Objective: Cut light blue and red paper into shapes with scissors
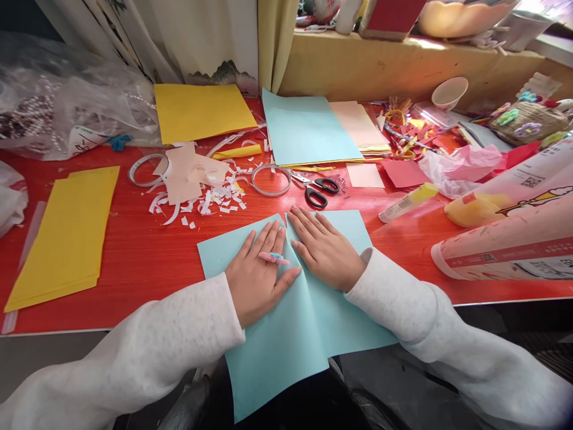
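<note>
A sheet of light blue paper (286,334) with a crease down its middle lies over the table's front edge, its near part hanging past it. My left hand (262,272) rests flat on the left half, fingers stretched out, with a pink and blue ring (274,258) on one finger. On the right half, close to the crease, my right hand (326,249) also lies flat with its fingers extended. Neither hand grips anything. Just beyond my right hand are scissors with black handles (320,192).
White and yellow paper scraps (219,194) and rolls of tape (271,180) lie beyond the sheet. Yellow paper strips (67,233) are at left. A glue stick (408,202) and large cups (505,245) stand at right. Behind are blue sheets (308,128) and yellow paper (203,113).
</note>
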`<act>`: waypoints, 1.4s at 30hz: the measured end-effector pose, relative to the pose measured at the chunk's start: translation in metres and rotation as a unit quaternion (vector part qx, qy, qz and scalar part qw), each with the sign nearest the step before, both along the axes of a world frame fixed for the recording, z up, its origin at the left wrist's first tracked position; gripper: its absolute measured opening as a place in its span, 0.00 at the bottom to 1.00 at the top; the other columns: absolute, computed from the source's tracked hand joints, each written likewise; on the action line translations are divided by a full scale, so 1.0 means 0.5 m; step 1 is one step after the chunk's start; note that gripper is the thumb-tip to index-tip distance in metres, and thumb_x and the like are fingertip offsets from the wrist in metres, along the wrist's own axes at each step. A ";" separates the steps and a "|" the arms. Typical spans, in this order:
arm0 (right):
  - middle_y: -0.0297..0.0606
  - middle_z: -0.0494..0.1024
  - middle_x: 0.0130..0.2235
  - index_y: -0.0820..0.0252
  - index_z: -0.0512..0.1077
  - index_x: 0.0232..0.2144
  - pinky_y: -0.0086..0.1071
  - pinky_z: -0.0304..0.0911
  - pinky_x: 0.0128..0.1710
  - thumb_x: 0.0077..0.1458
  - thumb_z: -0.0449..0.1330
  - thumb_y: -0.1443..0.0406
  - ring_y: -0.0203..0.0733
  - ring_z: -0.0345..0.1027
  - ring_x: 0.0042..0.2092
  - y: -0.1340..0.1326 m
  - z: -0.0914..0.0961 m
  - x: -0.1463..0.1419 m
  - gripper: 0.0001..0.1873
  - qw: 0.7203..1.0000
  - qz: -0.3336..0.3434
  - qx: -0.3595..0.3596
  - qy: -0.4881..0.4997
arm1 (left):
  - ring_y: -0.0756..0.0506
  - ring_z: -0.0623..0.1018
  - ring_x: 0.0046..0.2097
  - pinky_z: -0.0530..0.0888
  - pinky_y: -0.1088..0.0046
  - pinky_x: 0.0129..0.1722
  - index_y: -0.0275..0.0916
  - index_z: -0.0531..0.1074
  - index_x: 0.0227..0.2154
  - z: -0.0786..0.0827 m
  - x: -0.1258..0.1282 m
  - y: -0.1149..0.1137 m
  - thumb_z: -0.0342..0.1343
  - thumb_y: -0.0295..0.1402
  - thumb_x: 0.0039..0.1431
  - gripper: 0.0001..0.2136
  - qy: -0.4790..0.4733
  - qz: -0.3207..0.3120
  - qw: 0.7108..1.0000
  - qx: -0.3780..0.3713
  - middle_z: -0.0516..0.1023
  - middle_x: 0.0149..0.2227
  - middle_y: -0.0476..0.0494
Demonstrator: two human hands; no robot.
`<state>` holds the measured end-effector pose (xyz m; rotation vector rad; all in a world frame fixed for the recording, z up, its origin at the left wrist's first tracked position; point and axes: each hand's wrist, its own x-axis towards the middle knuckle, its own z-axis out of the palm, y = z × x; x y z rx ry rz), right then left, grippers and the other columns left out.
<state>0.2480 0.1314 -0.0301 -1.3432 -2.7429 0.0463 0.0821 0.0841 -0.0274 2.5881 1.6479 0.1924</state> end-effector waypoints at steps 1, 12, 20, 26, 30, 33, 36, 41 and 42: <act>0.41 0.42 0.64 0.67 0.45 0.61 0.38 0.37 0.62 0.62 0.35 0.58 0.39 0.33 0.65 0.000 0.001 0.000 0.29 1.000 -0.001 0.000 -0.001 | 0.44 0.47 0.64 0.49 0.61 0.62 0.28 0.46 0.60 0.000 -0.001 0.000 0.31 0.48 0.60 0.32 0.001 0.001 1.000 0.001 0.46 0.63 0.37; 0.41 0.44 0.64 0.66 0.47 0.61 0.39 0.38 0.62 0.62 0.36 0.59 0.39 0.37 0.64 -0.001 0.006 -0.002 0.28 1.000 -0.002 -0.001 0.010 | 0.43 0.47 0.64 0.49 0.60 0.62 0.28 0.47 0.60 0.000 -0.007 -0.002 0.32 0.48 0.60 0.32 0.000 -0.008 1.000 0.000 0.47 0.63 0.36; 0.42 0.44 0.64 0.68 0.46 0.61 0.41 0.37 0.63 0.62 0.36 0.58 0.39 0.35 0.64 0.022 -0.001 0.004 0.29 0.999 0.013 -0.028 0.028 | 0.42 0.46 0.64 0.48 0.60 0.62 0.28 0.47 0.60 0.002 -0.039 0.036 0.32 0.50 0.59 0.33 0.015 -0.070 0.997 -0.031 0.46 0.63 0.36; 0.40 0.39 0.65 0.70 0.40 0.62 0.38 0.38 0.63 0.62 0.37 0.60 0.35 0.27 0.65 0.040 0.085 0.022 0.29 0.988 0.078 -0.015 0.133 | 0.43 0.42 0.65 0.46 0.62 0.62 0.27 0.45 0.60 0.064 -0.076 0.092 0.32 0.52 0.58 0.36 0.018 -0.148 0.989 -0.007 0.42 0.64 0.36; 0.42 0.43 0.64 0.67 0.44 0.61 0.41 0.40 0.63 0.62 0.38 0.60 0.38 0.29 0.65 0.007 0.074 0.023 0.28 0.991 0.117 -0.022 0.061 | 0.41 0.44 0.64 0.47 0.61 0.62 0.26 0.45 0.60 0.055 -0.069 0.056 0.33 0.53 0.57 0.37 0.029 -0.143 0.989 -0.032 0.43 0.64 0.32; 0.43 0.46 0.64 0.69 0.45 0.61 0.41 0.41 0.62 0.62 0.37 0.59 0.39 0.34 0.64 -0.007 0.023 0.021 0.29 0.998 0.061 -0.025 0.022 | 0.40 0.44 0.64 0.48 0.60 0.62 0.26 0.45 0.60 0.019 -0.064 0.032 0.33 0.54 0.56 0.38 0.032 -0.119 0.991 -0.048 0.43 0.64 0.32; 0.41 0.45 0.64 0.67 0.44 0.61 0.40 0.40 0.63 0.62 0.36 0.59 0.38 0.35 0.64 -0.010 -0.006 0.020 0.29 0.999 0.026 -0.018 0.008 | 0.41 0.45 0.64 0.47 0.60 0.62 0.28 0.46 0.60 -0.001 -0.061 0.025 0.33 0.55 0.56 0.38 0.028 -0.099 0.994 -0.030 0.43 0.64 0.34; 0.40 0.44 0.64 0.66 0.45 0.61 0.40 0.39 0.63 0.62 0.37 0.58 0.38 0.36 0.64 -0.013 -0.001 0.018 0.29 1.000 0.016 -0.007 0.006 | 0.41 0.45 0.64 0.47 0.58 0.62 0.28 0.47 0.60 0.003 -0.052 0.019 0.34 0.54 0.56 0.37 0.020 -0.074 0.997 -0.023 0.44 0.64 0.34; 0.40 0.44 0.64 0.66 0.45 0.61 0.40 0.38 0.63 0.62 0.37 0.59 0.39 0.36 0.64 -0.013 0.001 0.018 0.29 1.000 0.014 -0.005 0.005 | 0.41 0.45 0.64 0.47 0.59 0.62 0.28 0.48 0.60 0.004 -0.049 0.016 0.34 0.54 0.56 0.37 0.019 -0.067 0.997 -0.023 0.44 0.64 0.34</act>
